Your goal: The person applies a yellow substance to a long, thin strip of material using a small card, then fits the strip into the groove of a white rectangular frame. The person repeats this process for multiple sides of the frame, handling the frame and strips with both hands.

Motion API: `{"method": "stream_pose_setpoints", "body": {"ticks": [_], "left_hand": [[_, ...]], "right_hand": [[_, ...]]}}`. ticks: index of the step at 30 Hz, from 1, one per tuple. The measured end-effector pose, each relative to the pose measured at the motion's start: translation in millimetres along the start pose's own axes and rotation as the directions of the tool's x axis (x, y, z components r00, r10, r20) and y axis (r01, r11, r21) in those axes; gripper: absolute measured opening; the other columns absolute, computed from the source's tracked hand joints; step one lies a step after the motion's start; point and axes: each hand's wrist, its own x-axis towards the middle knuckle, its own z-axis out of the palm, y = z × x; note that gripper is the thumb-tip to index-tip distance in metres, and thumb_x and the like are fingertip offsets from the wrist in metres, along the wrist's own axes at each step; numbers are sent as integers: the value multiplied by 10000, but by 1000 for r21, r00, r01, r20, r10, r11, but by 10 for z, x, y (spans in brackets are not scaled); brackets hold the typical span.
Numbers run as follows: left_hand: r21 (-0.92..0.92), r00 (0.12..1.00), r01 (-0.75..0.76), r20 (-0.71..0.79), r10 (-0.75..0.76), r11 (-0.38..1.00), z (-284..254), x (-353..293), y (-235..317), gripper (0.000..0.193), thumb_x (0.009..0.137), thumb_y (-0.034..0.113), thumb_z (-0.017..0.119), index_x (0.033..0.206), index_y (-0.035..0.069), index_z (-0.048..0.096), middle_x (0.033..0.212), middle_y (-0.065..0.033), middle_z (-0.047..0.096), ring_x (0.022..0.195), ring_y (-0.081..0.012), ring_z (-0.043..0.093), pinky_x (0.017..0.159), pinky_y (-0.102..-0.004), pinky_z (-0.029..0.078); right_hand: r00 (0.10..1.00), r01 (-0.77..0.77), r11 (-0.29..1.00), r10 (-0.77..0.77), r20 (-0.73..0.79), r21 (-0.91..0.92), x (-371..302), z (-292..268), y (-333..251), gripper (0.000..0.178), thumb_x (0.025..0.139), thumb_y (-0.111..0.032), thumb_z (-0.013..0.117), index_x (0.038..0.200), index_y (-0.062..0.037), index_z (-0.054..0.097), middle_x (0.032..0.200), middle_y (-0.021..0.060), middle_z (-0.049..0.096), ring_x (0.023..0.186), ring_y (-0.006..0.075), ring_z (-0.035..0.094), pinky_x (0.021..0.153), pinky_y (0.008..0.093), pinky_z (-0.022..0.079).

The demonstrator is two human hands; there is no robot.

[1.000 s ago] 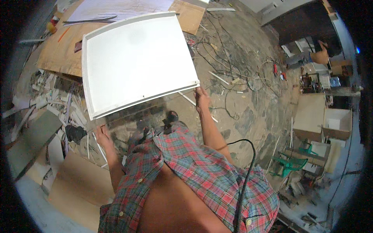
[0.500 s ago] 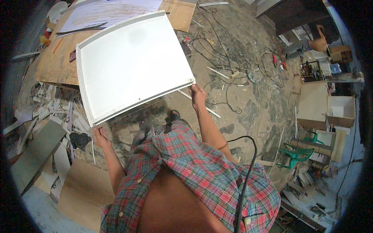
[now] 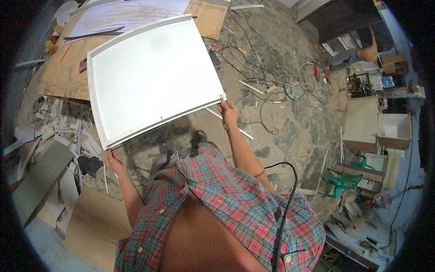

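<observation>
A large white panel (image 3: pixel 154 77) with raised edges spans the space in front of me, its far part over the wooden worktable (image 3: pixel 59 77). My left hand (image 3: pixel 114 161) grips its near left corner from below, the fingertips partly hidden by the edge. At the near right corner my right hand (image 3: pixel 229 114) is closed on the panel's rim, thumb towards the top. Whether the far edge rests on the table or hangs above it, I cannot tell.
White offcuts (image 3: pixel 52 124) are heaped left below the table, near a brown board (image 3: pixel 97 222). Tangled cables (image 3: pixel 253 59) and thin strips (image 3: pixel 250 87) lie on the floor. At right stand box-like cabinets (image 3: pixel 360 122) and a green plastic chair (image 3: pixel 342 180). Another person (image 3: pixel 368 52) is at the far right.
The panel and both my hands have shifted very slightly to the left in the picture. My grip on both corners stays the same. The other person's posture has changed a little.
</observation>
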Motion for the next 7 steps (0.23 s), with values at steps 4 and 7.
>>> {"method": "stream_pose_setpoints", "body": {"ticks": [4, 7], "left_hand": [[-26, 998, -24, -59, 22, 999, -35, 105, -83, 381, 906, 122, 631, 1216, -78, 537, 1132, -163, 613, 998, -265, 633, 850, -329, 552], [71, 998, -27, -61, 31, 997, 97, -80, 66, 418, 902, 130, 639, 1249, -73, 523, 1195, -175, 579, 1061, -269, 607, 846, -313, 550]], "right_hand": [[996, 73, 997, -74, -54, -25, -27, 69, 53, 492, 898, -95, 652, 1319, 89, 474, 1093, 129, 647, 928, 209, 657, 799, 291, 550], [993, 80, 990, -90, -76, -119, -25, 67, 58, 574, 904, -110, 646, 1396, 54, 400, 1161, 139, 632, 975, 207, 656, 807, 259, 547]]}}
